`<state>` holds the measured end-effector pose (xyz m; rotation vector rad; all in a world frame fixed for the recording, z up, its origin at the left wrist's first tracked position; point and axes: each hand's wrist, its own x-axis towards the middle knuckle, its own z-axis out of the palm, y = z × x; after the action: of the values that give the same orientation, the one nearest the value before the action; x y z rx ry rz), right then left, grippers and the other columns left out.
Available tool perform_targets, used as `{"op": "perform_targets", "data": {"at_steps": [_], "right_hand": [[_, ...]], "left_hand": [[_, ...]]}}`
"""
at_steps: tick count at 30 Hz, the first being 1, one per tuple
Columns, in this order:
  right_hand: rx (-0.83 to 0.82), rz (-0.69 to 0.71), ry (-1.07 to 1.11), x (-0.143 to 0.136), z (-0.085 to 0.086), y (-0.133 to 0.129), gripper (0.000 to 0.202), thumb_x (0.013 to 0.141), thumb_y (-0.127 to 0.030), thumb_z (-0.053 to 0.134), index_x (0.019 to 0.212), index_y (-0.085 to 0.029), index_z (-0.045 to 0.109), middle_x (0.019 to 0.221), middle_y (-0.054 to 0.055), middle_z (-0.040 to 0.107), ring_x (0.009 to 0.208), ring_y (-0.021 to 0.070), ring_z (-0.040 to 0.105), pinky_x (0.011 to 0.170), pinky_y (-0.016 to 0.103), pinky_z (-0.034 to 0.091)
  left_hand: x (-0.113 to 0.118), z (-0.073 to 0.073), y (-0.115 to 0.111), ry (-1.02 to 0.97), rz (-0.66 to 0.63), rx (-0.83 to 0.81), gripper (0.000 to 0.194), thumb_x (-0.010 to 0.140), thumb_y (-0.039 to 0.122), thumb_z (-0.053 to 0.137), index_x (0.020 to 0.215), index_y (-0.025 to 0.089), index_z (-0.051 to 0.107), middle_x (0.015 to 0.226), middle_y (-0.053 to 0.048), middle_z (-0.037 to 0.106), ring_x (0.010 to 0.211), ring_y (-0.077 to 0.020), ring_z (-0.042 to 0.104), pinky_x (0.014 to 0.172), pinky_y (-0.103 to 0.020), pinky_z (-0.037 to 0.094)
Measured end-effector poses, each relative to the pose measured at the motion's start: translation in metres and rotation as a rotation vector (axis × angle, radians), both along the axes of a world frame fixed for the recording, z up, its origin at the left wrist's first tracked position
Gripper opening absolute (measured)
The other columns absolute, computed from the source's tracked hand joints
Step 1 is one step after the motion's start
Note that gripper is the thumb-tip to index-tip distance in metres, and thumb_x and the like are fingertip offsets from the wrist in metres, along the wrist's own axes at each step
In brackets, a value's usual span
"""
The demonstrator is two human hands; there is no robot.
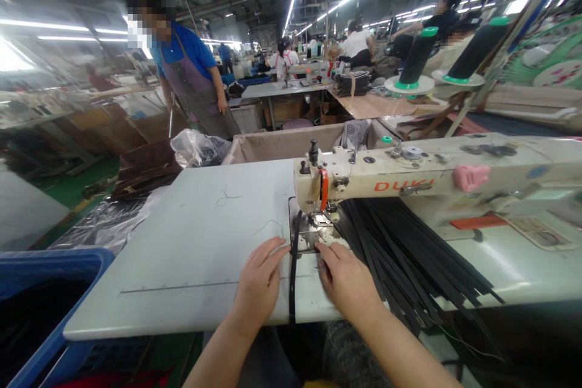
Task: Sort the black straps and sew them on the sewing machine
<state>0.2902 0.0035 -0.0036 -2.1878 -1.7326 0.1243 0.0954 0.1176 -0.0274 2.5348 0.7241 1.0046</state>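
Note:
A narrow black strap (pixel 293 279) runs from the needle area of a cream sewing machine (pixel 409 179) toward me and hangs over the table's front edge. My left hand (pixel 259 285) lies flat on the table, fingertips touching the strap's left side. My right hand (pixel 348 282) rests flat on the strap's right, fingers near the metal needle plate (pixel 313 233). Neither hand grips anything.
A pile of several black straps (pixel 409 254) fans out under the machine arm to the right. A blue bin (pixel 40 297) stands at the left. A person in a blue shirt (pixel 191 73) stands beyond the pale table (pixel 191 242). Thread cones (pixel 416 57) rise at the back right.

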Motion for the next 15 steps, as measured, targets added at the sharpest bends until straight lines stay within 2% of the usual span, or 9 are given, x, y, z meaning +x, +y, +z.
{"op": "perform_targets", "data": {"at_steps": [3, 5, 8, 11, 15], "right_hand": [[0.075, 0.009, 0.127, -0.006, 0.002, -0.012, 0.044, 0.090, -0.010, 0.055, 0.133, -0.016, 0.063, 0.114, 0.013, 0.070, 0.109, 0.0294, 0.066, 0.098, 0.045, 0.057], [0.149, 0.017, 0.232, -0.008, 0.003, -0.015, 0.043, 0.090, -0.008, 0.054, 0.131, -0.016, 0.062, 0.120, 0.014, 0.067, 0.112, 0.0279, 0.066, 0.101, 0.045, 0.057], [0.264, 0.017, 0.344, -0.006, 0.002, -0.013, 0.037, 0.091, -0.010, 0.052, 0.126, -0.013, 0.064, 0.127, 0.018, 0.064, 0.119, 0.0280, 0.064, 0.107, 0.046, 0.054], [0.308, 0.027, 0.381, -0.001, 0.002, -0.008, 0.030, 0.093, -0.012, 0.051, 0.119, -0.010, 0.066, 0.122, 0.020, 0.066, 0.117, 0.0282, 0.065, 0.106, 0.046, 0.054], [0.183, 0.035, 0.367, 0.001, 0.006, -0.004, 0.030, 0.097, -0.018, 0.051, 0.124, -0.013, 0.065, 0.115, 0.017, 0.072, 0.107, 0.0279, 0.069, 0.097, 0.043, 0.057]], "left_hand": [[0.009, 0.004, 0.011, -0.043, 0.035, -0.149, 0.041, 0.100, 0.017, 0.047, 0.139, 0.025, 0.057, 0.147, -0.008, 0.058, 0.137, -0.0218, 0.053, 0.107, -0.039, 0.052], [0.017, 0.006, 0.017, -0.057, 0.021, -0.271, 0.043, 0.102, 0.025, 0.049, 0.144, 0.023, 0.051, 0.150, -0.011, 0.055, 0.138, -0.0230, 0.052, 0.097, -0.035, 0.056], [0.028, 0.006, 0.023, -0.080, -0.017, -0.449, 0.047, 0.102, 0.032, 0.049, 0.147, 0.019, 0.045, 0.144, -0.014, 0.059, 0.130, -0.0233, 0.059, 0.090, -0.034, 0.057], [0.031, 0.004, 0.022, -0.068, -0.014, -0.549, 0.042, 0.102, 0.036, 0.050, 0.140, 0.019, 0.052, 0.131, -0.013, 0.067, 0.109, -0.0218, 0.068, 0.088, -0.035, 0.056], [0.024, 0.006, 0.015, 0.019, 0.072, -0.495, 0.029, 0.096, 0.038, 0.059, 0.119, 0.021, 0.067, 0.101, -0.006, 0.072, 0.083, -0.0193, 0.065, 0.081, -0.035, 0.053]]}}
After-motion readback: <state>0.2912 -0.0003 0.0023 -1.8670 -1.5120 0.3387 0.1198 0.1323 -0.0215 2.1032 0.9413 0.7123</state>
